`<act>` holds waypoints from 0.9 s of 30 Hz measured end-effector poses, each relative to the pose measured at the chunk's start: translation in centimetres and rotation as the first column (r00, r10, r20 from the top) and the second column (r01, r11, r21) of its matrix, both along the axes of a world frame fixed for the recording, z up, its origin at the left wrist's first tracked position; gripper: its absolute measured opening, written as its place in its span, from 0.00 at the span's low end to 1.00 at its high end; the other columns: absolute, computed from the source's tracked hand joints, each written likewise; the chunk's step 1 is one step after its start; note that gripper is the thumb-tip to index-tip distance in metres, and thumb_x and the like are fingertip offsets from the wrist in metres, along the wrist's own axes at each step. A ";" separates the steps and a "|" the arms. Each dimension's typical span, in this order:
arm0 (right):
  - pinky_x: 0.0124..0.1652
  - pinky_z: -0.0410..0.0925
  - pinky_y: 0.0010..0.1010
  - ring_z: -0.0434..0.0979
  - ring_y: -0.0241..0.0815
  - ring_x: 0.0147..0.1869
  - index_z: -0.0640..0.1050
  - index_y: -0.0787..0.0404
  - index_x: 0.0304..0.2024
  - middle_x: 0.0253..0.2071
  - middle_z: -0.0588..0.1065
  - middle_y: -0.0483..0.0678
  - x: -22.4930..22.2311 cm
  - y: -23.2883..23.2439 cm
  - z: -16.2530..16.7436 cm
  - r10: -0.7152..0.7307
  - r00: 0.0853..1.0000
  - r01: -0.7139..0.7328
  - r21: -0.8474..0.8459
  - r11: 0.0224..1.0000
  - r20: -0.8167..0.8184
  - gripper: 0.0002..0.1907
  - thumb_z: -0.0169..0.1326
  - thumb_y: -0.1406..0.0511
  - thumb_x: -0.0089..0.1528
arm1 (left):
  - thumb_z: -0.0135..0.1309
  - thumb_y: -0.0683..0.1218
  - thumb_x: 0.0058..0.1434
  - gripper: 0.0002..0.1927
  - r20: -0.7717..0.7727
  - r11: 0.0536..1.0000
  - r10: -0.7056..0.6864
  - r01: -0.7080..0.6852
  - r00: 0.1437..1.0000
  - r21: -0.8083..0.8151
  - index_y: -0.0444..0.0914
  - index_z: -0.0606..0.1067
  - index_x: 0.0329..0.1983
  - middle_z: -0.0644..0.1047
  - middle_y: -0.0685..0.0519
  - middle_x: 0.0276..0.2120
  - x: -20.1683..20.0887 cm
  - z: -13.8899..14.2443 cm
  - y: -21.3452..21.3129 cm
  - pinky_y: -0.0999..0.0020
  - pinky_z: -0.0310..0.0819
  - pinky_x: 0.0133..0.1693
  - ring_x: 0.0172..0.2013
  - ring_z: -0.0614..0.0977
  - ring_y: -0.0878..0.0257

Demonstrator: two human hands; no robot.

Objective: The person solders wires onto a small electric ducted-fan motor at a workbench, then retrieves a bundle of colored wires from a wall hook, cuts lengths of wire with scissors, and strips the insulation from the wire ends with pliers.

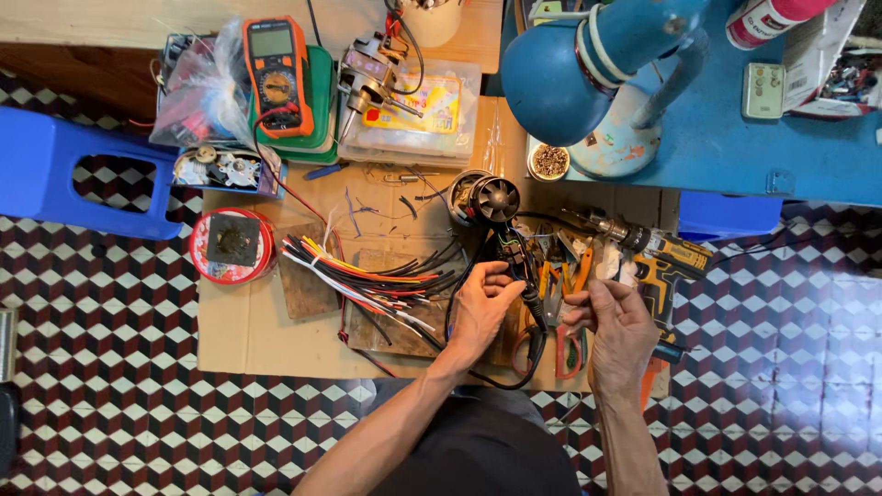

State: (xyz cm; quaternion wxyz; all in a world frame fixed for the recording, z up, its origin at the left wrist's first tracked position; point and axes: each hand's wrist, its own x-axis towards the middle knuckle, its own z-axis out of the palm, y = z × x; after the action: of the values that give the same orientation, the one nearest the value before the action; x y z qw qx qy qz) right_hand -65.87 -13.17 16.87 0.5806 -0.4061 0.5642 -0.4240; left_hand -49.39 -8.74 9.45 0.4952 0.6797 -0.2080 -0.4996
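My left hand [481, 308] is closed around a black cable [520, 276] that runs up to a small black ducted fan motor [487, 198] lying on the cardboard sheet [246, 321]. My right hand [617, 323] is raised beside it with fingers pinched together near the cable's end; what it pinches is too small to tell. A bundle of coloured wires [367, 276] fans out just left of my left hand. Orange-handled pliers [562, 276] lie between the two hands.
A yellow cordless drill [654, 257] lies right of my right hand. An orange multimeter [276, 73], a plastic bag of parts [204, 92], a red round tin [231, 244], a blue stool [55, 170] and a blue desk lamp [588, 64] surround the cardboard on a checkered floor.
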 end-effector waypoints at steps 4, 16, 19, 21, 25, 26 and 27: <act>0.40 0.76 0.26 0.81 0.38 0.40 0.75 0.71 0.54 0.42 0.79 0.55 0.2 -0.4 -0.4 0.056 0.998 -0.056 -0.006 0.998 -0.038 0.14 0.53 0.67 0.69 | 0.64 0.48 0.58 0.22 0.043 0.999 0.023 -0.021 0.999 -0.045 0.34 0.76 0.53 0.81 0.54 0.38 -1.0 -0.9 -0.4 0.73 0.78 0.38 0.36 0.81 0.68; 0.49 0.75 0.27 0.83 0.40 0.48 0.77 0.71 0.54 0.46 0.79 0.54 2.1 -6.3 -3.0 0.350 0.931 -0.351 0.008 0.936 -0.108 0.15 0.54 0.69 0.67 | 0.60 0.48 0.61 0.10 0.389 0.989 0.129 -0.093 0.912 -0.112 0.37 0.82 0.40 0.82 0.47 0.36 -1.5 1.0 -1.8 0.65 0.78 0.36 0.32 0.84 0.58; 0.50 0.75 0.28 0.81 0.41 0.48 0.76 0.71 0.54 0.46 0.79 0.55 2.5 -7.5 -5.0 0.352 0.934 -0.352 -0.014 0.936 0.060 0.14 0.54 0.69 0.69 | 0.59 0.47 0.61 0.10 0.450 0.989 0.146 -0.118 0.881 -0.091 0.37 0.81 0.40 0.83 0.46 0.37 -1.9 0.8 -2.1 0.64 0.78 0.36 0.33 0.85 0.56; 0.50 0.76 0.30 0.82 0.43 0.48 0.73 0.71 0.54 0.47 0.79 0.57 2.6 -7.9 -6.2 0.357 0.926 -0.361 0.016 0.932 0.124 0.14 0.53 0.69 0.68 | 0.60 0.47 0.61 0.09 0.490 0.985 0.163 -0.116 0.857 -0.126 0.37 0.81 0.40 0.83 0.45 0.37 -1.7 0.4 -2.4 0.63 0.78 0.36 0.35 0.85 0.53; 0.50 0.77 0.31 0.82 0.45 0.50 0.69 0.69 0.56 0.51 0.78 0.58 2.6 -8.0 -7.3 0.322 0.921 -0.352 0.115 0.929 0.221 0.15 0.52 0.68 0.68 | 0.59 0.47 0.62 0.09 0.543 0.986 0.126 -0.046 0.830 -0.159 0.37 0.80 0.40 0.83 0.45 0.36 -2.0 -0.3 -2.4 0.61 0.79 0.36 0.35 0.85 0.51; 0.49 0.77 0.32 0.82 0.46 0.50 0.69 0.69 0.56 0.51 0.78 0.59 2.6 -8.0 -7.3 0.309 0.920 -0.346 0.133 0.929 0.240 0.16 0.51 0.68 0.67 | 0.59 0.46 0.62 0.09 0.531 0.988 0.105 -0.028 0.841 -0.151 0.37 0.79 0.40 0.83 0.45 0.36 -1.9 -0.5 -2.4 0.61 0.79 0.35 0.35 0.85 0.51; 0.49 0.78 0.32 0.82 0.47 0.49 0.69 0.69 0.56 0.51 0.78 0.59 2.6 -8.0 -7.2 0.301 0.917 -0.346 0.149 0.926 0.262 0.16 0.51 0.68 0.67 | 0.58 0.46 0.63 0.09 0.521 0.990 0.088 -0.015 0.849 -0.143 0.36 0.78 0.41 0.83 0.45 0.36 -1.8 -0.6 -2.6 0.60 0.79 0.35 0.35 0.86 0.50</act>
State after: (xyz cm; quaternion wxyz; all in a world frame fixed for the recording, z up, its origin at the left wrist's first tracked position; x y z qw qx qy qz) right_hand -63.23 -21.13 9.65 0.7417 -0.3831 0.4549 -0.3100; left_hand -51.19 -11.37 8.83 0.4771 0.7610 -0.3499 -0.2662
